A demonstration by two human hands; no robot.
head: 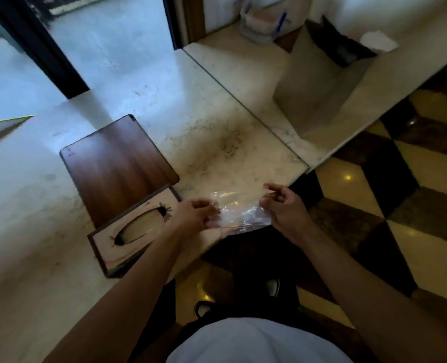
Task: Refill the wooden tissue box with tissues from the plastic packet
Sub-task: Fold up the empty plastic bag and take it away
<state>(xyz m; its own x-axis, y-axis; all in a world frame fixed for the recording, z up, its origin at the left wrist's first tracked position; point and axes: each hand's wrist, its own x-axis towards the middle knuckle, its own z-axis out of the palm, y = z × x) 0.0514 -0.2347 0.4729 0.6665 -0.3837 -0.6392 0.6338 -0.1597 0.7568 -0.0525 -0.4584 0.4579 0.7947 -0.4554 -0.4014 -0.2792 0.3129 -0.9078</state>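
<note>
**Both hands pinch the clear plastic packet at the counter's edge**

Pinched between the fingers of the left hand [195,214] and the right hand [285,205], the clear plastic packet [239,214] stretches between them over the near corner of the marble counter [204,106]; whether it touches the stone cannot be told. Just left of the left hand lies the wooden tissue box [136,229], its slotted face up, with something pale showing in the oval slot. Behind it a dark wooden panel [117,163] lies flat on the counter, touching the box.
</note>
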